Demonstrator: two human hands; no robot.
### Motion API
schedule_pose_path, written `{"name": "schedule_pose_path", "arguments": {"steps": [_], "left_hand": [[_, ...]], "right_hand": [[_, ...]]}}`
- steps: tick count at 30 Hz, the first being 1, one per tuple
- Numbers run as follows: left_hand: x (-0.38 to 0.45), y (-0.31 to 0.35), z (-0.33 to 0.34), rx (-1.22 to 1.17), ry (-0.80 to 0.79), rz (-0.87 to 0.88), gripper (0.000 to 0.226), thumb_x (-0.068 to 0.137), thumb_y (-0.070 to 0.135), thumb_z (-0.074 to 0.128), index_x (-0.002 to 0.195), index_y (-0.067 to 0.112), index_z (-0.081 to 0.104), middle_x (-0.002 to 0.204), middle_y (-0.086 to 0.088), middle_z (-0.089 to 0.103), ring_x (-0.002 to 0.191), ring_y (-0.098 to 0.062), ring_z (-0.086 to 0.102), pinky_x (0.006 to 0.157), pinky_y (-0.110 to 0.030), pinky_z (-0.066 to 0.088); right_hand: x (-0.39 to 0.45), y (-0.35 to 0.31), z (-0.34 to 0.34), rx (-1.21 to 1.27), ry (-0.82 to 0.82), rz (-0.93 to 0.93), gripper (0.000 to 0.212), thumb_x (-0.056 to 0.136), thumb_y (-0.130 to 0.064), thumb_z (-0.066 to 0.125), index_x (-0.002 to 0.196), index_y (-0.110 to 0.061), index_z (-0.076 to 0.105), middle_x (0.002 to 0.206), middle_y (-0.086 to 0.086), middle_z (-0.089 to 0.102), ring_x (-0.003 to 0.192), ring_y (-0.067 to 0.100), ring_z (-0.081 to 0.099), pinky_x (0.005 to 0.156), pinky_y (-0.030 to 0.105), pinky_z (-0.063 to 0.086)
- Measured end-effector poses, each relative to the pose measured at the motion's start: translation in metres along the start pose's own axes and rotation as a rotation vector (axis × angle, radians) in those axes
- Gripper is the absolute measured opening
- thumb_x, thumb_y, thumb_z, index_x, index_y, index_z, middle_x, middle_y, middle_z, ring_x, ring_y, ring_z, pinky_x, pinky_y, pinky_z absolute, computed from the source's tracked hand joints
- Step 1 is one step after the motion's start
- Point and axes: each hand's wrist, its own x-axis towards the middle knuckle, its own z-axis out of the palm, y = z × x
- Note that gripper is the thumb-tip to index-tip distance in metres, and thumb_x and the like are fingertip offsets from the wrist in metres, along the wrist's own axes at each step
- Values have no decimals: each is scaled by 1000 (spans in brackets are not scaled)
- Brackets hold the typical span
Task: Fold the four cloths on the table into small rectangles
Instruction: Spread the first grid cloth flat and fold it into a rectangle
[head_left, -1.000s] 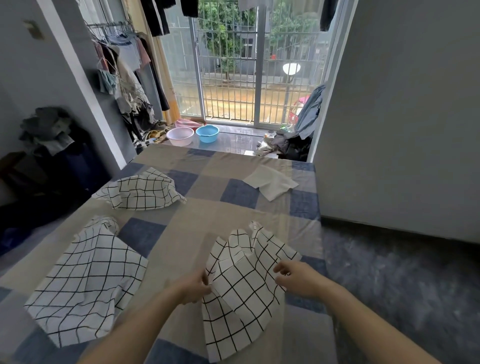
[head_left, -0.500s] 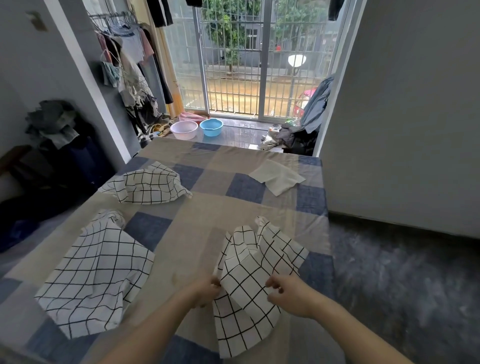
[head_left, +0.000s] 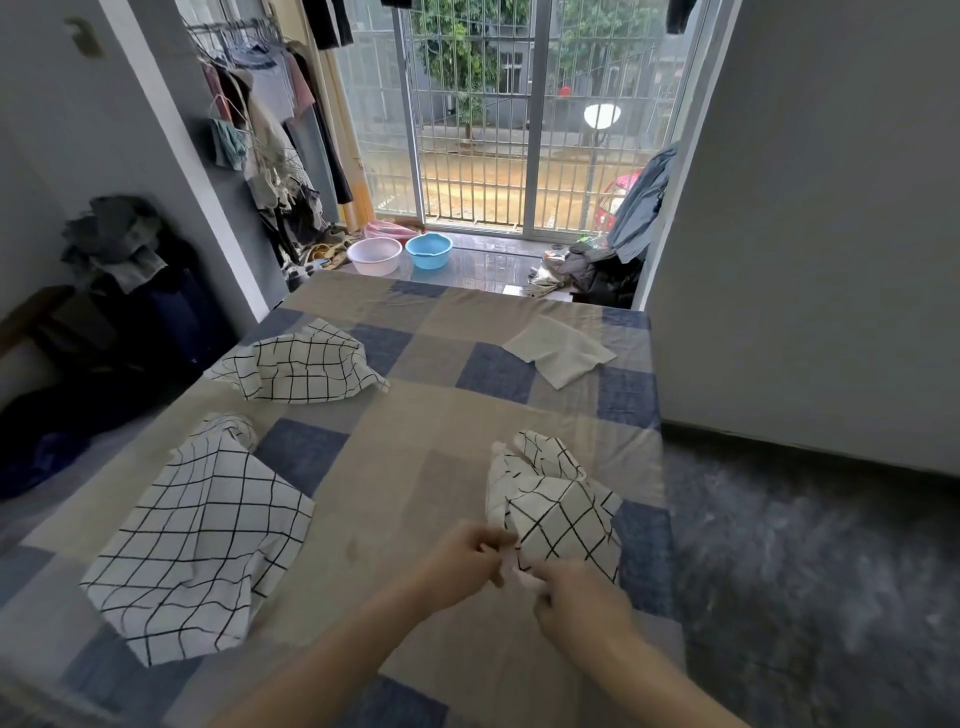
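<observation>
My left hand (head_left: 457, 564) and my right hand (head_left: 582, 597) are close together and both pinch the near edge of a checked cloth (head_left: 558, 506), which is bunched up on the table (head_left: 415, 467). A second checked cloth (head_left: 202, 535) lies crumpled at the left, a third one (head_left: 301, 369) further back. A plain white cloth (head_left: 558, 351) lies at the far right. Behind the table two basins (head_left: 400, 252) stand on the floor.

three checked cloths (head_left: 304, 366) (head_left: 197, 535) (head_left: 558, 512), one plain cloth (head_left: 560, 351), two basins (head_left: 374, 255) (head_left: 429, 250)

Matt checked cloth (head_left: 558, 512) (soft woven) on table (head_left: 415, 467).
</observation>
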Motion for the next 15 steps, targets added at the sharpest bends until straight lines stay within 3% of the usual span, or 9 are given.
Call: {"name": "schedule_pose_path", "arguments": {"steps": [2,5,7,9,11,13,15], "left_hand": [[-4,8,-6,171,33,169,42,83,-5,49,119,13,63,92,3,54,60,3,50,59,-12,41],[-2,14,-23,809,171,413,34,80,22,63,114,26,62,111,7,46,99,-12,46,80,-20,36],[3,19,-35,1061,239,479,29,80,38,63,107,30,62,121,7,45,111,-20,39,86,-31,33],[10,26,-45,1043,227,505,27,78,43,64,100,28,64,122,9,50,114,-18,41,90,-35,33],[11,39,-55,958,198,510,25,78,44,62,91,24,63,107,8,61,103,-16,52,89,-31,35],[11,55,-67,841,185,498,21,80,40,63,79,19,57,83,4,64,81,-14,56,72,-24,37],[11,70,-82,767,184,495,23,83,31,68,72,24,49,71,10,56,65,-4,49,59,-19,33]], "right_hand": [[-3,4,-15,18,88,-28,19,90,-26,45,101,-30,61,91,-10,53,86,14,57,65,30,44],[-4,15,-42,25,208,-98,14,84,-29,46,73,-21,50,77,-6,53,76,19,56,60,31,39],[-1,24,-62,103,239,-96,21,81,-28,51,63,-22,41,70,-1,55,71,21,54,58,33,38],[3,34,-84,184,300,-83,15,78,-31,54,67,-22,52,70,-1,60,70,19,57,61,34,44],[6,45,-105,267,357,-46,13,80,-32,59,74,-22,62,70,-6,62,67,12,59,64,36,50],[9,56,-123,304,407,-21,14,84,-31,65,73,-22,63,69,-4,63,66,12,60,64,37,51],[9,64,-139,346,484,-14,17,85,-29,68,71,-21,63,66,-4,65,65,14,62,63,37,51]]}}
